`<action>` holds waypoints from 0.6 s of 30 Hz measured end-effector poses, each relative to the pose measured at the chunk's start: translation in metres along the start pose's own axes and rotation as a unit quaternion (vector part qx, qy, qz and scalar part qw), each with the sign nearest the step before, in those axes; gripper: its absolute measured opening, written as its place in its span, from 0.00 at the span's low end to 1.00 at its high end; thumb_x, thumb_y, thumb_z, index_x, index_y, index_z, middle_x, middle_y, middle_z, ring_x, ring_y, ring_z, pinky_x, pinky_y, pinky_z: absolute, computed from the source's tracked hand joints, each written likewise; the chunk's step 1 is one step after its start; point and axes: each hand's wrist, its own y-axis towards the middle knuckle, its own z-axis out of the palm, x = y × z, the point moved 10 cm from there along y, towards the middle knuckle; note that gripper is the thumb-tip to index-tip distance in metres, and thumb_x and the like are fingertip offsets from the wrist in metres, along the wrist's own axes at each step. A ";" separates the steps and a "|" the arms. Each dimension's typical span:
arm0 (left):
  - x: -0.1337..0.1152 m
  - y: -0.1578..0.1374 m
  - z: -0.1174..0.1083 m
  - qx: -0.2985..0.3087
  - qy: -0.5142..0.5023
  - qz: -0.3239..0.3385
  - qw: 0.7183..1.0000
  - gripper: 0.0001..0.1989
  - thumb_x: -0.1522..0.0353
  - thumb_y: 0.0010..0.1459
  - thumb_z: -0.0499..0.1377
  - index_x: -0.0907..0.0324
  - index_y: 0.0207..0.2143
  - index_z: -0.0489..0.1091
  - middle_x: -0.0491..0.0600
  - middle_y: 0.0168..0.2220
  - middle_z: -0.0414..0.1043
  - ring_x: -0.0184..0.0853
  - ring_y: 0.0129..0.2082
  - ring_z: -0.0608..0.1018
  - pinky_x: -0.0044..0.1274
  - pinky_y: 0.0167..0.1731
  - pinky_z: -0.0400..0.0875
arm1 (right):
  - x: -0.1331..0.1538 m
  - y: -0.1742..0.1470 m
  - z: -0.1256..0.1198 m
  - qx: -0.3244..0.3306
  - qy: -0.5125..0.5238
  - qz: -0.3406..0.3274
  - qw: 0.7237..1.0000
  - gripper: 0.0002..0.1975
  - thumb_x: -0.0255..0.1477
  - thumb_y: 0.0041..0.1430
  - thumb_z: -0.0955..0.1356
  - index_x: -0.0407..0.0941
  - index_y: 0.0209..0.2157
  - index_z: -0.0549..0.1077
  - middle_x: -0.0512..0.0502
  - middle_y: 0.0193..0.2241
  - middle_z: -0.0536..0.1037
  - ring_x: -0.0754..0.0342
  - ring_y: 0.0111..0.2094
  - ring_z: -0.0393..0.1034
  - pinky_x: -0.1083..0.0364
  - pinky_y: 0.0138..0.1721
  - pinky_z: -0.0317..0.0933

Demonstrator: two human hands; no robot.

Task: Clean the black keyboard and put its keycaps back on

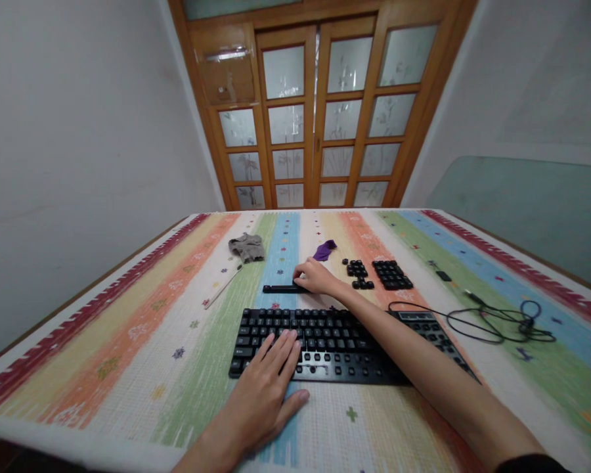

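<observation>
A black keyboard (325,332) lies in front of me; its front rows, on the middle and right, show bare switches without caps. My left hand (270,374) rests flat on the keyboard's left part, fingers stretched and thumb out over the tablecloth. Beyond the keyboard is a line of black keycaps (278,289). At its right end my right hand (316,276) is closed in a pinch on a keycap, largely hidden by the fingers. My right forearm crosses over the keyboard's right part. Loose keycaps stand in a small group (357,269) and a larger block (392,274) farther right.
A black cable (497,322) lies coiled at the right, near a small black piece (443,276). A grey cloth (247,247), a thin stick-like tool (222,287) and a purple cloth (325,249) are farther back on the striped tablecloth (128,348).
</observation>
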 end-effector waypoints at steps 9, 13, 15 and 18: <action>0.005 -0.002 -0.003 0.005 -0.019 0.003 1.000 0.30 0.61 0.71 0.50 0.64 0.70 0.47 0.57 0.68 0.54 0.43 0.67 0.60 0.38 0.63 0.61 | 0.024 -0.030 -0.054 -0.061 0.052 -0.014 0.997 0.03 0.24 0.56 0.71 0.42 0.34 0.74 0.46 0.33 0.79 0.52 0.38 0.68 0.53 0.42 0.60; 0.005 -0.001 -0.007 0.008 -0.013 0.012 1.000 0.28 0.61 0.72 0.49 0.64 0.68 0.52 0.57 0.67 0.56 0.43 0.67 0.61 0.38 0.63 0.62 | 0.050 -0.074 -0.071 -0.083 0.126 -0.044 0.988 0.02 0.24 0.56 0.71 0.44 0.33 0.74 0.48 0.32 0.77 0.52 0.37 0.68 0.54 0.41 0.60; 0.003 0.000 -0.010 0.012 -0.014 0.018 1.000 0.27 0.61 0.71 0.50 0.62 0.67 0.54 0.56 0.67 0.57 0.43 0.67 0.61 0.39 0.63 0.61 | 0.059 -0.097 -0.064 -0.064 0.161 -0.041 0.984 0.03 0.25 0.56 0.71 0.44 0.33 0.74 0.49 0.32 0.76 0.53 0.36 0.67 0.54 0.40 0.61; 0.000 0.000 -0.012 0.023 -0.027 0.024 0.999 0.28 0.59 0.70 0.52 0.61 0.67 0.54 0.55 0.66 0.58 0.44 0.67 0.61 0.40 0.63 0.61 | 0.071 -0.125 -0.048 -0.044 0.178 -0.037 0.982 0.05 0.23 0.54 0.72 0.44 0.34 0.74 0.48 0.32 0.74 0.53 0.36 0.67 0.54 0.39 0.62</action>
